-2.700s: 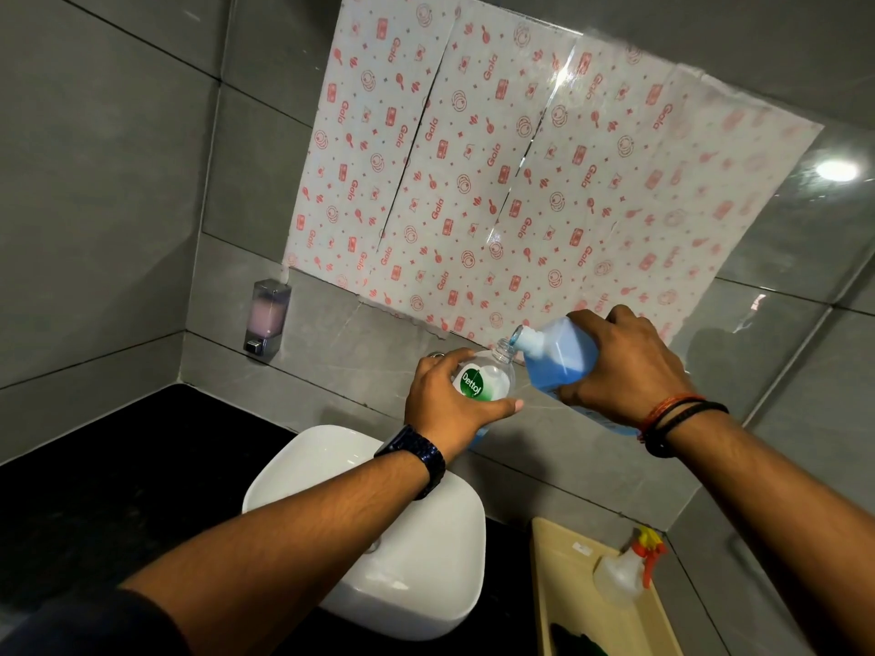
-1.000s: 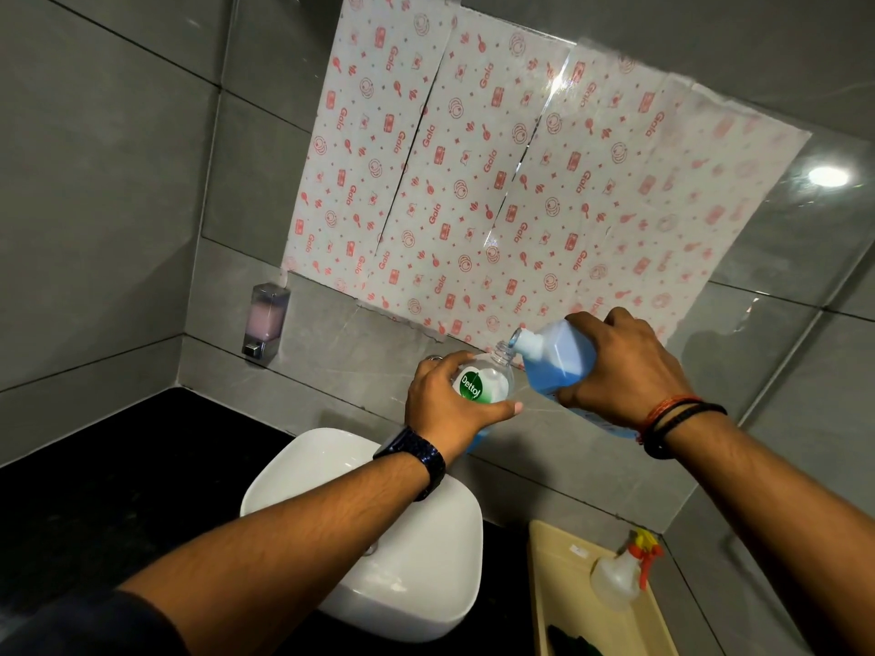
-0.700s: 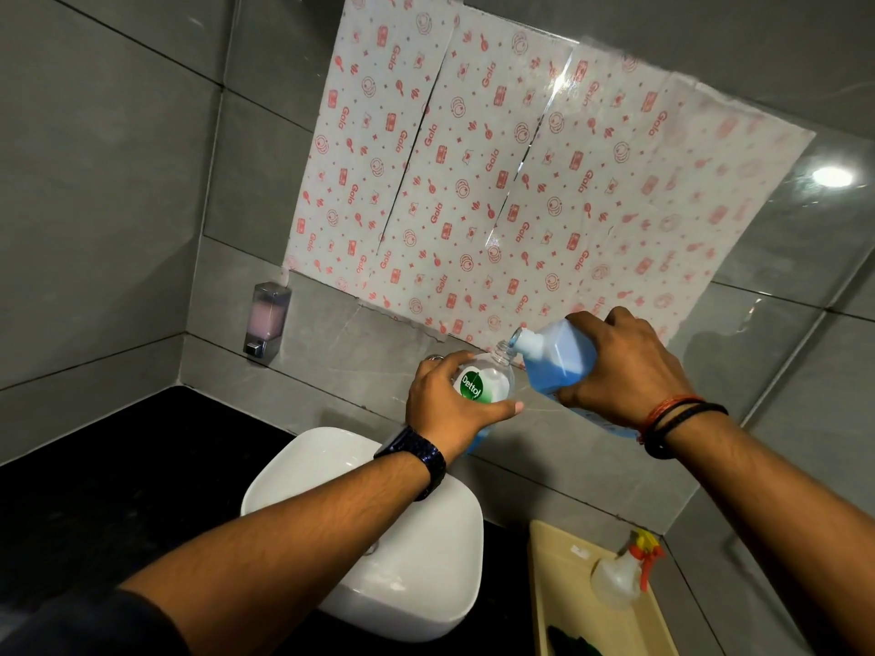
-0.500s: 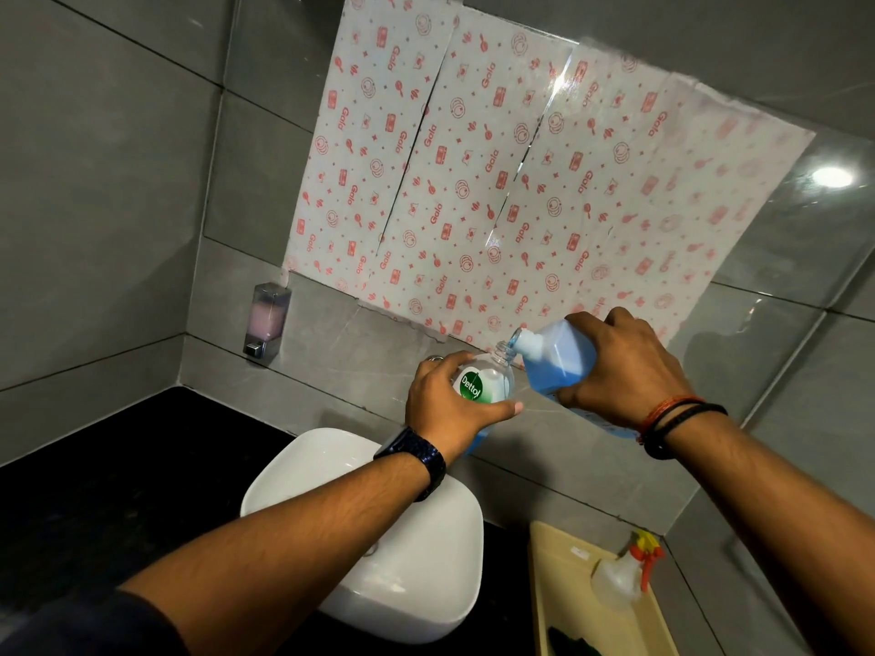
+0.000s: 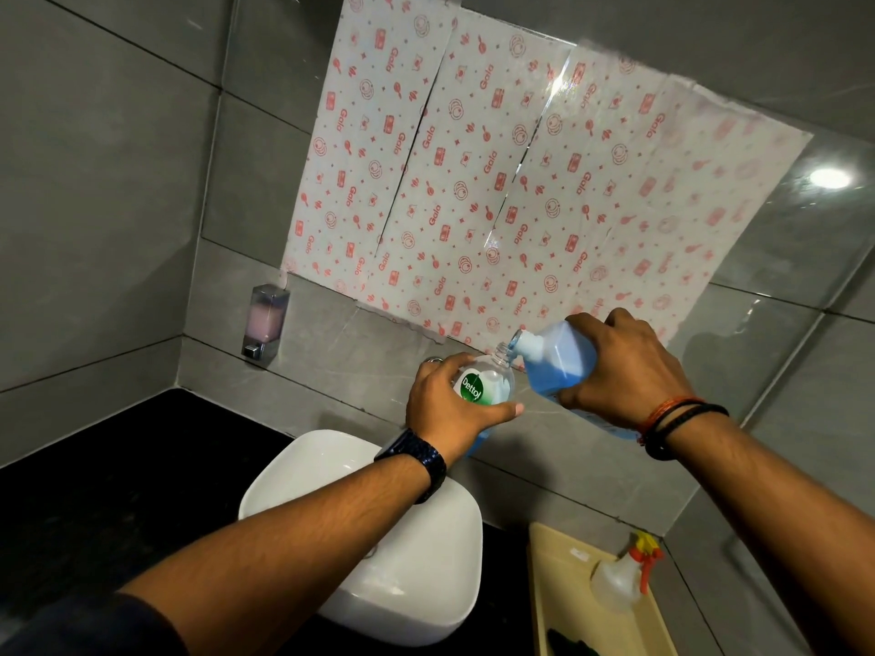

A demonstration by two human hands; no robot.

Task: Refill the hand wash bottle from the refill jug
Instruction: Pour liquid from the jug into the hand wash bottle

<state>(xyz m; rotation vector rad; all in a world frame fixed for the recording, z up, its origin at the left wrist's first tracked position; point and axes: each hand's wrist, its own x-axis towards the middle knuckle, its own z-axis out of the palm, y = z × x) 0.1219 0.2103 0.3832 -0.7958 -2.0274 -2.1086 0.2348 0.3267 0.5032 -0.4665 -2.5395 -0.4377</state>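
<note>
- Left hand [image 5: 452,404] is wrapped around the hand wash bottle [image 5: 487,385], held above the white basin [image 5: 374,537]
- Right hand [image 5: 625,371] grips the refill jug [image 5: 556,359] of blue liquid, tipped so its spout meets the bottle's open neck
- Right of the basin, a spray bottle [image 5: 620,577] lies in a yellow tray [image 5: 558,580]
</note>
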